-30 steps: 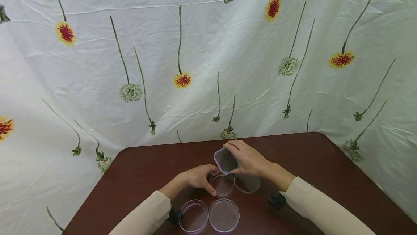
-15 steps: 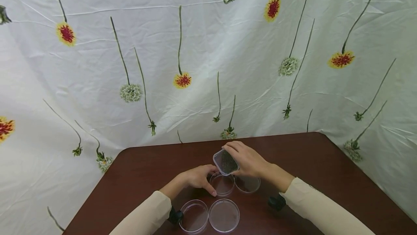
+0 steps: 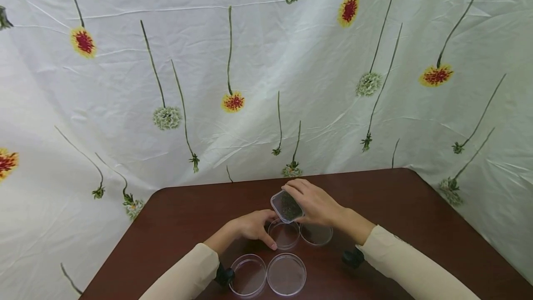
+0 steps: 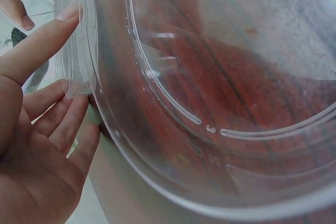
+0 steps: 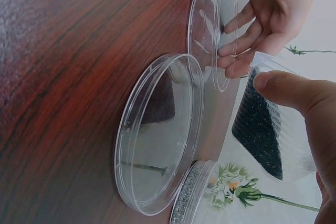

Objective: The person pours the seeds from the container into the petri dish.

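Observation:
My right hand grips a clear square plastic box from its right side and tilts it over the far petri dish. Dark fine grains lie inside the box, heaped toward my palm in the right wrist view. My left hand holds that same dish by its side, thumb at the near rim and fingers round the far side. No grains show in this dish. In the left wrist view the left thumb and fingers touch the clear wall of the held dish.
Another petri dish stands just right of the held one. Two more, a left dish and a right dish, sit nearer me. Behind, a dish with grey granules shows in the right wrist view. A flowered cloth hangs beyond the brown table.
The box has shifted slightly left in my right hand, and its dark grains have drawn away from the left edge. My left hand and the dishes have stayed in place.

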`<action>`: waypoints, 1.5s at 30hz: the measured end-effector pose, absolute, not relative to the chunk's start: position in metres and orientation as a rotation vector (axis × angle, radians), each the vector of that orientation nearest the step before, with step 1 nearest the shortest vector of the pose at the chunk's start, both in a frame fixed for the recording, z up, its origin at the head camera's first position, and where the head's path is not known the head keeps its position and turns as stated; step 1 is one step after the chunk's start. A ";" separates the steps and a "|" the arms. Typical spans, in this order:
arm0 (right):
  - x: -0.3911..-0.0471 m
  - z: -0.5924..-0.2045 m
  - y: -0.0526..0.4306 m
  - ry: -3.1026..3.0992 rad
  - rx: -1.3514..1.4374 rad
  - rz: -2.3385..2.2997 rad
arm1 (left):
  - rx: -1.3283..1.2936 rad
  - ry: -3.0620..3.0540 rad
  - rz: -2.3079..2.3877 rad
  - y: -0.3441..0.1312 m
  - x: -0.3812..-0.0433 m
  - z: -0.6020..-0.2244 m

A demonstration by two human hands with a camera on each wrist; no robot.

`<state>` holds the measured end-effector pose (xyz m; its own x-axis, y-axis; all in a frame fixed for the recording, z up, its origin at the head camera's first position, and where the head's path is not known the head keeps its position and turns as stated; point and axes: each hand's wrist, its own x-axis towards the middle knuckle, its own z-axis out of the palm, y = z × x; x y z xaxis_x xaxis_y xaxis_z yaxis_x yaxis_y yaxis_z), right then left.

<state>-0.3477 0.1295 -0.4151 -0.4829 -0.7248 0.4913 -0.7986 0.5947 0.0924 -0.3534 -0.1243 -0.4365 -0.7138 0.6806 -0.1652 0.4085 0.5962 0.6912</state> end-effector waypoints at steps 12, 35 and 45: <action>-0.348 -0.412 0.128 -2.329 1.219 0.160 | 0.876 2.404 0.905 -0.125 -0.353 -0.436; -0.348 -0.411 0.126 -2.300 1.237 0.083 | 0.859 2.407 0.897 -0.124 -0.353 -0.436; -0.348 -0.413 0.126 -2.309 1.229 0.044 | 0.857 2.395 0.905 -0.124 -0.354 -0.437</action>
<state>-0.3484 0.1263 -0.4129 -0.4535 -0.7649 0.4574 -0.7816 0.5880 0.2083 -0.3539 -0.1244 -0.4365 -0.7121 0.6793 -0.1771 0.3925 0.5944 0.7019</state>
